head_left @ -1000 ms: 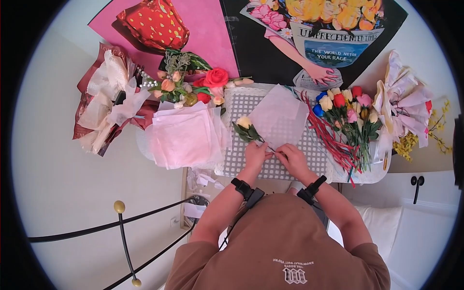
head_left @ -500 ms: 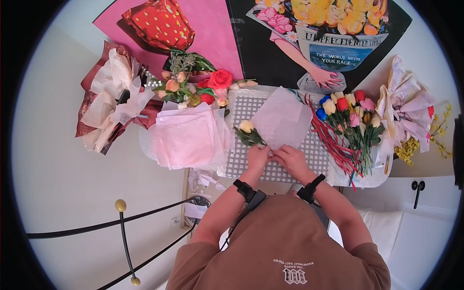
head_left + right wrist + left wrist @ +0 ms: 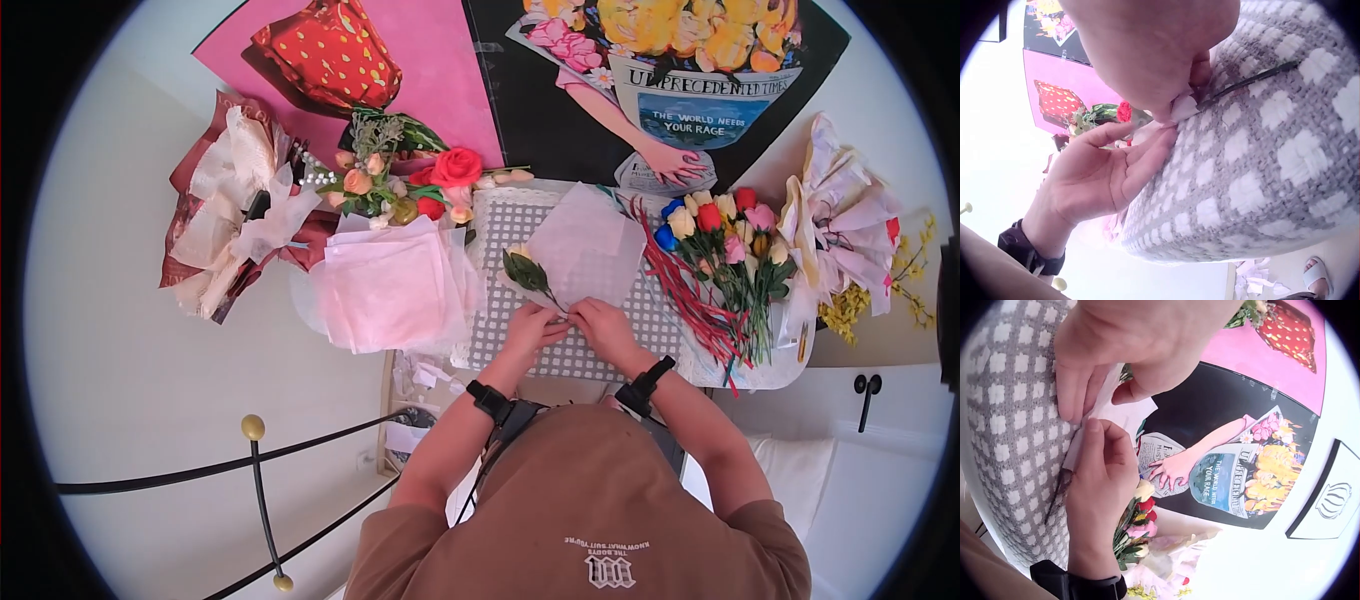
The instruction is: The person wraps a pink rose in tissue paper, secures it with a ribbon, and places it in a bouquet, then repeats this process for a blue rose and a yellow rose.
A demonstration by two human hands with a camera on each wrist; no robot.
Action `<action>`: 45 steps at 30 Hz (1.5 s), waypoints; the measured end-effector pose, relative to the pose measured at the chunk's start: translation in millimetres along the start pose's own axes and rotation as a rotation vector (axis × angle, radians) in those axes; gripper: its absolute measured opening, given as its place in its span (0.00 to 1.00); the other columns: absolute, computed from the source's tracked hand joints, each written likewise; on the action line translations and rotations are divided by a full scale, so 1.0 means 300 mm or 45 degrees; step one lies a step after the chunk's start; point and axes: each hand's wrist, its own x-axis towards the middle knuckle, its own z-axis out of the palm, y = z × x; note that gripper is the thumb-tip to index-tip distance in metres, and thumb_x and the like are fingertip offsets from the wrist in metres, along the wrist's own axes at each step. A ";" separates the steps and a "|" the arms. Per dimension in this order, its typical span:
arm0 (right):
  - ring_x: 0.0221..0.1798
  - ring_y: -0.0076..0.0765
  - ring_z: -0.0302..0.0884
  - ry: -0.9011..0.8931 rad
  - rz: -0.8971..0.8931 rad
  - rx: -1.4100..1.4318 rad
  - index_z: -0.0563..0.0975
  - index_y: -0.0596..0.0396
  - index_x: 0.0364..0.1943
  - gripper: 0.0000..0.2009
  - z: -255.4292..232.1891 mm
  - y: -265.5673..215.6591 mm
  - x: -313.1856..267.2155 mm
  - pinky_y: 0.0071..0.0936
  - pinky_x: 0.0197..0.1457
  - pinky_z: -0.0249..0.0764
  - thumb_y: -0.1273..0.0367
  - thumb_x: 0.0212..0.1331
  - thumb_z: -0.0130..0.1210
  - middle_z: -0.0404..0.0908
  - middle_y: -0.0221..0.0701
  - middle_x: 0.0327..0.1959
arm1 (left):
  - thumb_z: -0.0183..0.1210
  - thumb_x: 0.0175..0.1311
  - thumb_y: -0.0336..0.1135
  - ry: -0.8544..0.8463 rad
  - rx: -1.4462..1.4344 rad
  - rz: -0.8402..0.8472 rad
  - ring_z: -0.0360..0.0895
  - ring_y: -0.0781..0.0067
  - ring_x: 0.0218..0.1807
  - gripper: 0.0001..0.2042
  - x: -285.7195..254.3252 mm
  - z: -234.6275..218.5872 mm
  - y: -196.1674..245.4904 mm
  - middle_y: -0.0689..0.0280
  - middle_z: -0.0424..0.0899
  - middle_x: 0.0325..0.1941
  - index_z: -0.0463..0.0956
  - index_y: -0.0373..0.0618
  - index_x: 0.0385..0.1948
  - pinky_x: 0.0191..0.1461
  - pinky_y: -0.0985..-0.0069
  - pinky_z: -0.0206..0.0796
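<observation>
A cream rose with green leaves (image 3: pixel 527 272) lies at the lower left edge of a translucent white sheet (image 3: pixel 590 238), its bloom partly behind the leaves. My right hand (image 3: pixel 605 328) pinches the sheet's gathered lower corner around the stem; in the right wrist view, the dark stem end (image 3: pixel 1247 82) sticks out past the folded paper (image 3: pixel 1184 107). My left hand (image 3: pixel 530 330) is beside it, its fingers (image 3: pixel 1144 164) fairly straight and touching the paper, thumb apart. In the left wrist view, white paper (image 3: pixel 1107 397) lies between the two hands.
Pink sheets (image 3: pixel 385 285) are stacked left on the checked cloth (image 3: pixel 490 335). Loose flowers (image 3: pixel 375 180) and a wrapped bouquet (image 3: pixel 225 215) stand behind them. Red ribbons (image 3: pixel 690 290), mixed roses (image 3: pixel 730 235) and another bouquet (image 3: pixel 840 225) are on the right.
The rose has turned, its bloom now partly covered by its leaves. My left hand's fingers have shifted slightly at the stem, while the right hand stays at the paper's lower corner.
</observation>
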 end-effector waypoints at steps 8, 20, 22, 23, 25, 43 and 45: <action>0.38 0.48 0.80 -0.086 0.036 0.008 0.78 0.53 0.35 0.05 0.001 0.010 0.000 0.41 0.41 0.76 0.69 0.60 0.59 0.80 0.35 0.34 | 0.56 0.60 0.24 0.127 1.290 0.745 0.84 0.62 0.47 0.12 -0.080 -0.044 -0.002 0.59 0.81 0.51 0.76 0.38 0.46 0.47 0.70 0.79; 0.37 0.45 0.79 -0.133 0.049 0.015 0.79 0.54 0.37 0.07 -0.005 0.002 -0.019 0.39 0.40 0.76 0.68 0.57 0.62 0.79 0.34 0.33 | 0.56 0.52 0.26 0.001 1.983 1.454 0.78 0.63 0.47 0.10 -0.038 -0.036 0.016 0.66 0.79 0.42 0.78 0.45 0.36 0.44 0.69 0.75; 0.37 0.44 0.80 -0.184 0.207 0.119 0.80 0.54 0.38 0.08 -0.047 -0.032 -0.025 0.37 0.40 0.76 0.68 0.56 0.63 0.80 0.34 0.34 | 0.56 0.52 0.27 -0.007 2.003 1.413 0.78 0.64 0.45 0.08 -0.037 -0.029 0.024 0.67 0.78 0.39 0.77 0.45 0.34 0.43 0.69 0.75; 0.37 0.42 0.81 -0.234 0.365 0.226 0.80 0.54 0.39 0.10 -0.069 -0.050 -0.030 0.36 0.40 0.77 0.68 0.55 0.64 0.81 0.34 0.34 | 0.56 0.51 0.27 0.013 1.984 1.398 0.78 0.63 0.44 0.07 -0.038 -0.023 0.025 0.66 0.77 0.38 0.78 0.45 0.32 0.43 0.68 0.74; 0.37 0.41 0.81 -0.255 0.396 0.211 0.80 0.54 0.40 0.10 -0.097 -0.053 -0.047 0.35 0.41 0.77 0.69 0.54 0.65 0.81 0.34 0.34 | 0.56 0.51 0.27 0.023 1.962 1.386 0.78 0.63 0.43 0.06 -0.031 -0.012 0.029 0.66 0.77 0.36 0.78 0.45 0.31 0.42 0.68 0.74; 0.35 0.48 0.80 -0.117 0.303 -0.006 0.79 0.51 0.35 0.04 -0.047 -0.039 -0.058 0.43 0.38 0.75 0.68 0.60 0.58 0.78 0.35 0.30 | 0.55 0.56 0.28 0.120 1.941 0.945 0.81 0.50 0.37 0.02 0.024 0.049 0.067 0.56 0.79 0.31 0.76 0.44 0.25 0.39 0.57 0.72; 0.35 0.48 0.80 -0.099 0.326 0.006 0.79 0.50 0.35 0.03 -0.046 -0.042 -0.055 0.43 0.38 0.76 0.68 0.60 0.58 0.78 0.35 0.30 | 0.56 0.56 0.28 0.098 1.941 0.932 0.81 0.50 0.37 0.02 0.030 0.047 0.073 0.57 0.79 0.31 0.77 0.45 0.26 0.38 0.57 0.71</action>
